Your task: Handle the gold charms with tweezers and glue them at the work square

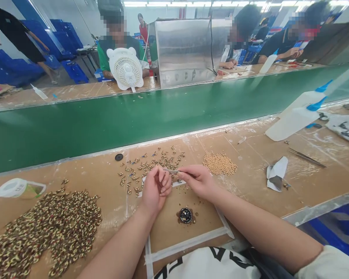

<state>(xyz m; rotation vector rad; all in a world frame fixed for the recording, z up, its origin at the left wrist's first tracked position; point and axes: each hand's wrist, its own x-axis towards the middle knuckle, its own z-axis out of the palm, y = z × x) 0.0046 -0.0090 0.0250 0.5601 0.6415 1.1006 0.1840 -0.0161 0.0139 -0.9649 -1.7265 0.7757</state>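
My right hand (pixel 198 180) pinches thin metal tweezers (pixel 171 170) whose tips point left toward my left hand (pixel 156 189). The left hand's fingers are curled together around something small that I cannot make out, right at the tweezer tips. Both hands hover over the brown table, just in front of several scattered small gold pieces (pixel 145 162). A small black round dish (pixel 185 215) sits on the table below my hands, inside a taped rectangle.
A large heap of leopard-patterned pieces (pixel 43 228) lies at left, a pile of tan beads (pixel 220 163) at right. White squeeze bottles (pixel 296 116), spare tweezers (pixel 306 157), folded paper (pixel 276 174) and a cup (pixel 19 188) sit around. A green conveyor belt (pixel 133 116) runs behind; people work opposite.
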